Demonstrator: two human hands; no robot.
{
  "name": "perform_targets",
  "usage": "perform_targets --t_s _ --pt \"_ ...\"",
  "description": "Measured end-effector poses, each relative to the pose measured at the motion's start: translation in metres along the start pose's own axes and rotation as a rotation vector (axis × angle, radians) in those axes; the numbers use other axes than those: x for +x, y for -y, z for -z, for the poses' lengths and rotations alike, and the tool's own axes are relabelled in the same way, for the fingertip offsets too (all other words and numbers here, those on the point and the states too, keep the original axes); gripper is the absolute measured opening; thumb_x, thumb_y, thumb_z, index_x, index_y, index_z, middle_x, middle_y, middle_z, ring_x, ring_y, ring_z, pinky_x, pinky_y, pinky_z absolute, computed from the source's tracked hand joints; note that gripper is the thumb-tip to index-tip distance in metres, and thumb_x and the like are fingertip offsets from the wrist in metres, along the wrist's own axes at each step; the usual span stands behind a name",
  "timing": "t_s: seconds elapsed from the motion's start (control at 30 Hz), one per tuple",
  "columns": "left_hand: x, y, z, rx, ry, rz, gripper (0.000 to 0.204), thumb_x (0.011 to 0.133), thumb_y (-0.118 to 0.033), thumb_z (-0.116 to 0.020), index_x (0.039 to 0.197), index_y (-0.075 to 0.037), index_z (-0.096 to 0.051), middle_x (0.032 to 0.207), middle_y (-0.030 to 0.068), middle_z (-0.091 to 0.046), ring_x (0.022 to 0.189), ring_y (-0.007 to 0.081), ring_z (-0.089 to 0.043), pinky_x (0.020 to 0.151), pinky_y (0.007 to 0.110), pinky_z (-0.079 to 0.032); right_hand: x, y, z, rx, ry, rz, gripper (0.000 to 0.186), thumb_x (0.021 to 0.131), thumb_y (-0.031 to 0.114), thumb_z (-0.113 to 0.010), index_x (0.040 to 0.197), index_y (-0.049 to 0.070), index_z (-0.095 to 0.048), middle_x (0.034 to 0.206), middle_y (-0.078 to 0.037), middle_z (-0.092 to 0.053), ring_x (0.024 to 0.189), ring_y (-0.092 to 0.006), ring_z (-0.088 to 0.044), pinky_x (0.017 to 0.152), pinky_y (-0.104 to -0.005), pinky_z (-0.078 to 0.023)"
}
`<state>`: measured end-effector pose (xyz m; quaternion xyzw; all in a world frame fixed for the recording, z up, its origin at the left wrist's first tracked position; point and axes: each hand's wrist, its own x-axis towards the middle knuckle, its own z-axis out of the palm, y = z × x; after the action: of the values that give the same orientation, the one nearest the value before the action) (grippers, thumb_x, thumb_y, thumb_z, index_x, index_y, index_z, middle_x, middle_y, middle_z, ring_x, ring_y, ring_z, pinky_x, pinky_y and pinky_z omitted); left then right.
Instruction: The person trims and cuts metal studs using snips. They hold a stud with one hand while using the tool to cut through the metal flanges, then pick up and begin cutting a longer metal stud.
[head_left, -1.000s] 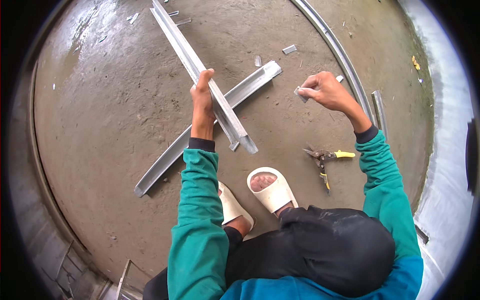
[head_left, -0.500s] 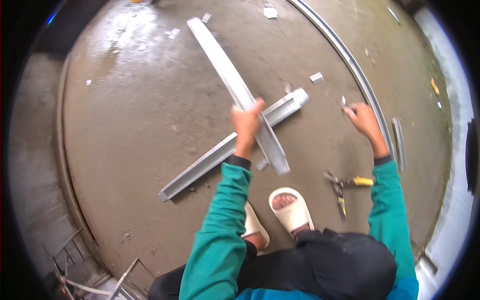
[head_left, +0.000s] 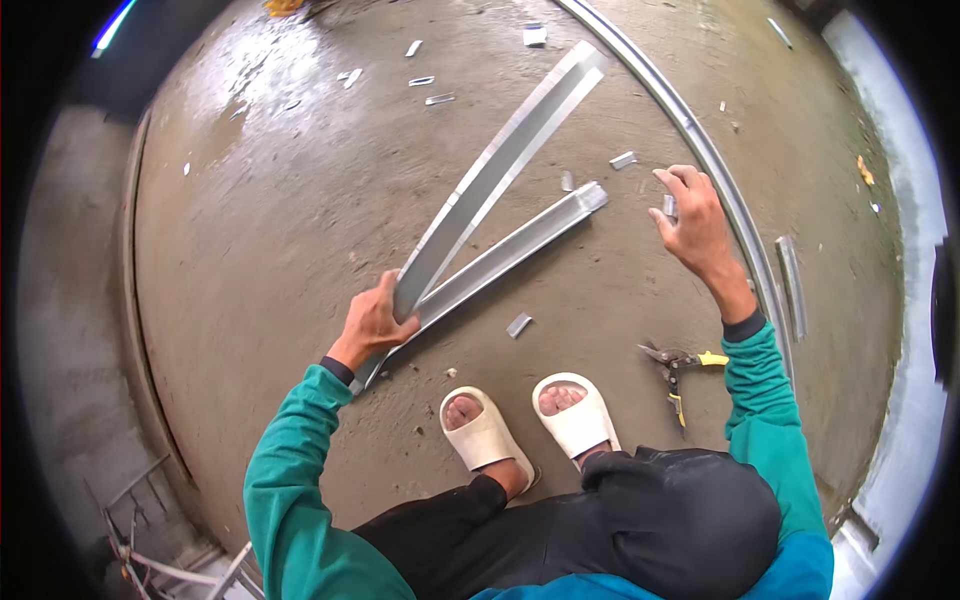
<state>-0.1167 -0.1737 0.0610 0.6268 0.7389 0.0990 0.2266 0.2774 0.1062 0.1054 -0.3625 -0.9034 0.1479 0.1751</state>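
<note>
Just beyond the floor rail [head_left: 505, 260]: channel [head_left: 485, 180], slanting away.
Left hand [head_left: 372, 322], by the rail's near end: fingers pinching channel; best kept off its edges.
Right hand [head_left: 695, 222], right of the rail: fingers parted from thumb; scrap [head_left: 669, 207] between, whether held unclear.

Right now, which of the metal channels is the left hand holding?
The steeper, upper channel, gripped toward its near end by the left hand; the lower channel lies on the floor, and the long rail and short channel lie farther right.
</note>
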Motion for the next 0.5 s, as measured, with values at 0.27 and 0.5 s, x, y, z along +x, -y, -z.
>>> perform_targets --t_s 0.27,0.5 --pt "-0.012 0.015 0.004 0.113 0.406 -0.135 0.069 0.072 -0.031 -0.071 0.129 -0.001 -0.047 0.119 0.0243 -0.056 0.109 0.0374 -0.056 0.090 0.043 -0.048 0.004 0.053 -0.074 -0.164 0.327 0.370 0.092 0.061 0.016 -0.082 0.141 0.005 -0.039 0.145 -0.015 -0.039 0.138 -0.0329 -0.033 0.112 -0.0484 -0.026" --pt "-0.039 0.007 -0.045 0.256 -0.114 -0.053 0.076 0.065 -0.030 -0.081 0.128 -0.005 -0.048 0.122 0.0193 -0.049 0.115 0.0378 -0.046 0.098 0.049 -0.035 0.026 0.048 -0.175 -0.230 0.335 0.641 0.041 0.062 0.019 -0.079 0.099 0.012 -0.061 0.097 -0.003 -0.062 0.102 -0.0223 -0.061 0.108 -0.0533 -0.034"
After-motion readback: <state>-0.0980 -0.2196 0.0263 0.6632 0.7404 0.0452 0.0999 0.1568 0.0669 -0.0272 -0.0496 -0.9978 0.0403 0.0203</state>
